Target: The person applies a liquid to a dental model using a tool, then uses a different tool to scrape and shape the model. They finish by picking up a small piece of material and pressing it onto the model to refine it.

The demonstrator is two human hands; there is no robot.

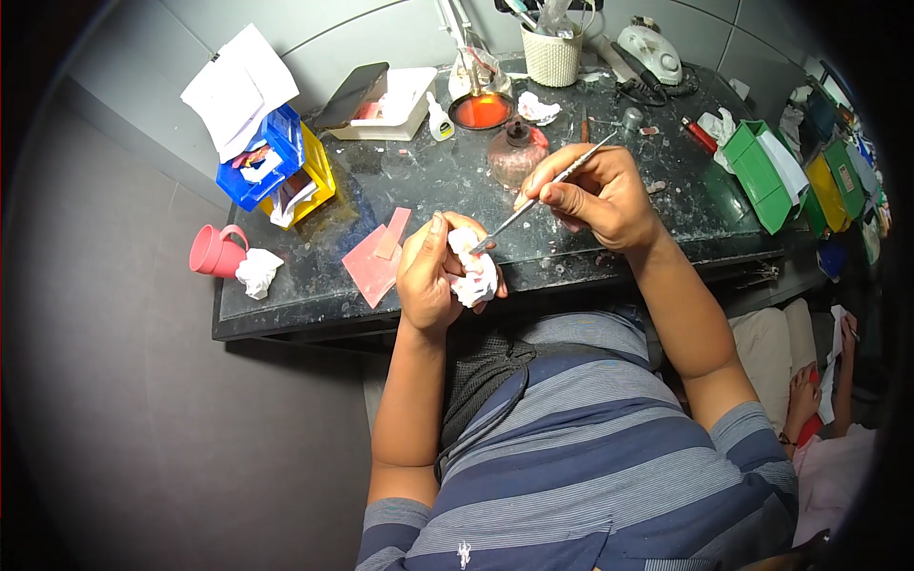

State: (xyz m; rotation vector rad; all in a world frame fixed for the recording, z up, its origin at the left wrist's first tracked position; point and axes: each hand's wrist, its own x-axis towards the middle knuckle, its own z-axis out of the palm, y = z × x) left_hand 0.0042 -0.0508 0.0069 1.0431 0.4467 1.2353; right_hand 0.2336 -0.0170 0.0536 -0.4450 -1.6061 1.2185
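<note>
My left hand [430,281] is closed around a crumpled white piece [473,276] with pinkish spots, over the desk's front edge. In my right hand [600,195] a thin metal tool [547,188] is pinched between thumb and fingers. The tool slants down to the left, and its lower tip is at the upper part of the white piece. Pink flat sheets [373,262] lie on the black desk just left of my left hand. Behind my right hand stands a round glass bottle [515,152] with a dark cap. My palm hides part of the white piece.
At the left are a pink mug [217,251], crumpled tissue [259,272] and blue and yellow bins [317,176]. A white tray [419,105], lamp base [482,111] and woven basket [551,59] stand behind. Green bins [762,171] are at right; another person's hand [804,393] is lower right.
</note>
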